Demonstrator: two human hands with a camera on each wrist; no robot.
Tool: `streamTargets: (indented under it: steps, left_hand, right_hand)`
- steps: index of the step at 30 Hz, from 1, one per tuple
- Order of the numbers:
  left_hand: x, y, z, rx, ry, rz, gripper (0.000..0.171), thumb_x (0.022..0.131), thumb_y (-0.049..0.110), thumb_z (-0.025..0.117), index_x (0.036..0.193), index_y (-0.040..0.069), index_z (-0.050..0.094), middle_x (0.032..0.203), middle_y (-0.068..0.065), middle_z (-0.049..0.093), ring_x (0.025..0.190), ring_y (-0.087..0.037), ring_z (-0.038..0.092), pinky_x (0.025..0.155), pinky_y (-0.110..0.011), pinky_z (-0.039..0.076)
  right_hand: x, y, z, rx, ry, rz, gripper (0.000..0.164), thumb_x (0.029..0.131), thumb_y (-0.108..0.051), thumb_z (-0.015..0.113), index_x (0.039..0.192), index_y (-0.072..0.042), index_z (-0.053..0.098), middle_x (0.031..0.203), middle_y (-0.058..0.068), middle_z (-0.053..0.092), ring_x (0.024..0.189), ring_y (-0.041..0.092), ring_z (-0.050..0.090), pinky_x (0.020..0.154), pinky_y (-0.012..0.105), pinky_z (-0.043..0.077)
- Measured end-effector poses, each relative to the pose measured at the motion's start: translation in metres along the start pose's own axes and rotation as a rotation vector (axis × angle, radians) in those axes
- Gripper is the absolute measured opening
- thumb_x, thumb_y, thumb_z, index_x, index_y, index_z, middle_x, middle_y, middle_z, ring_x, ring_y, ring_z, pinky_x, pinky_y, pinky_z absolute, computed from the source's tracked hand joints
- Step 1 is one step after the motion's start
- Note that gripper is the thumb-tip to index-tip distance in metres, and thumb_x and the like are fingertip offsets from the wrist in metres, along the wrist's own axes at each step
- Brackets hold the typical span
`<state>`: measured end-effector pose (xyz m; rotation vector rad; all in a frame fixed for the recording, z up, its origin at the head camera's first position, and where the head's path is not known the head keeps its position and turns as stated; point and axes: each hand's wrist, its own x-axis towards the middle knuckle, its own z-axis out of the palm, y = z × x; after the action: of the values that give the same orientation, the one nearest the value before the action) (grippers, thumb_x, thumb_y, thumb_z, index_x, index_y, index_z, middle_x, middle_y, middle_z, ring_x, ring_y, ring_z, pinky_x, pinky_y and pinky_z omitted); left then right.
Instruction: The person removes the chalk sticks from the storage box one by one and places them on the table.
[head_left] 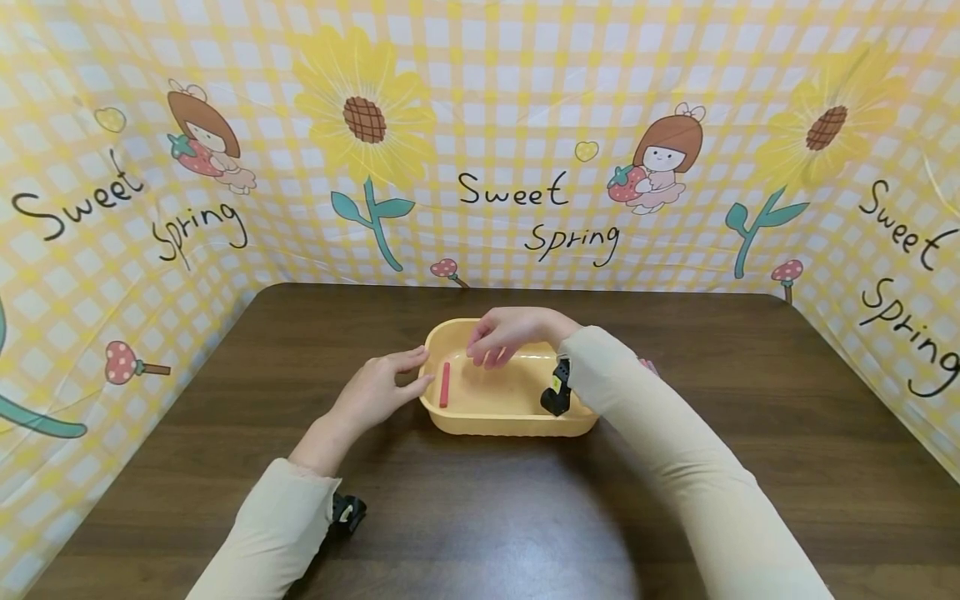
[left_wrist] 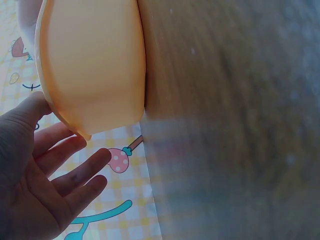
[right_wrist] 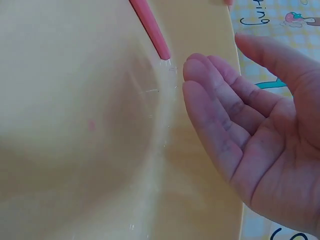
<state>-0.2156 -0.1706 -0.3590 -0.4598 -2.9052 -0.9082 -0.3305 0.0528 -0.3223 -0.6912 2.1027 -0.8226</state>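
A yellow plastic basin (head_left: pixel 510 425) stands on the table, long side toward me. In it, by the left end, lies a slim red stick (head_left: pixel 445 385), whose tip also shows in the right wrist view. My left hand (head_left: pixel 382 385) rests its fingertips and thumb on the basin's left rim; the left wrist view shows its other fingers spread loosely. Over the basin's left half hovers my right hand (head_left: pixel 510 333), fingers slightly bent and together, thumb apart. The right wrist view shows nothing in the palm, with the stick just beyond the fingertips.
The dark wooden table (head_left: pixel 480 517) extends all around the basin. Behind it and at both sides hangs a yellow checked cloth (head_left: pixel 510 100). Something small and pinkish (head_left: pixel 649 365) peeks out behind the right sleeve. A small pink mark (right_wrist: pixel 91 125) shows on the basin floor.
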Motion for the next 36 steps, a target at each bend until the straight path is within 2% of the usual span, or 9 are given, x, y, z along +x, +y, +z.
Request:
streamTargets:
  steps: [6,13,20,24,36]
  left_hand:
    - [-0.001,-0.001,0.000,-0.003,0.002,0.005,0.049,0.088,0.029,0.063,0.131,0.007,0.054,0.138,-0.008,0.051,0.128,-0.030,0.049,0.105,-0.048,0.040]
    - [-0.002,0.000,-0.001,-0.003,0.011,0.013,0.049,0.088,0.028,0.063,0.130,0.006,0.054,0.137,-0.009,0.051,0.127,-0.030,0.049,0.105,-0.048,0.040]
    - [-0.002,0.000,-0.001,-0.001,0.020,0.022,0.048,0.087,0.029,0.063,0.129,0.006,0.056,0.136,-0.009,0.053,0.126,-0.029,0.050,0.104,-0.047,0.041]
    - [-0.002,0.001,-0.002,0.001,0.021,0.020,0.048,0.087,0.028,0.064,0.129,0.006,0.056,0.136,-0.009,0.053,0.126,-0.029,0.050,0.103,-0.048,0.041]
    - [-0.002,0.001,-0.002,-0.002,0.016,0.018,0.048,0.088,0.027,0.063,0.130,0.007,0.055,0.137,-0.010,0.052,0.126,-0.030,0.050,0.104,-0.048,0.041]
  right_hand:
    - [0.009,-0.002,0.002,-0.023,-0.018,0.012,0.030,0.092,-0.022,0.057,0.114,-0.002,0.059,0.102,0.010,0.068,0.084,0.013,0.066,0.083,0.030,0.056]
    - [0.023,-0.003,0.011,-0.020,-0.082,0.040,0.028,0.092,-0.019,0.056,0.111,0.001,0.060,0.087,0.003,0.066,0.077,0.009,0.063,0.074,0.023,0.055]
    - [0.037,-0.005,0.019,-0.040,-0.112,0.072,0.018,0.092,-0.020,0.056,0.095,-0.004,0.062,0.076,-0.001,0.062,0.068,0.006,0.060,0.064,0.017,0.052]
    - [0.044,-0.006,0.023,-0.040,-0.125,0.088,0.020,0.093,-0.022,0.055,0.090,-0.004,0.063,0.073,-0.001,0.062,0.065,0.005,0.059,0.061,0.015,0.051]
    - [0.050,-0.012,0.032,-0.078,-0.051,0.157,0.028,0.089,-0.032,0.062,0.074,-0.008,0.062,0.061,0.000,0.060,0.051,0.006,0.055,0.052,0.016,0.050]
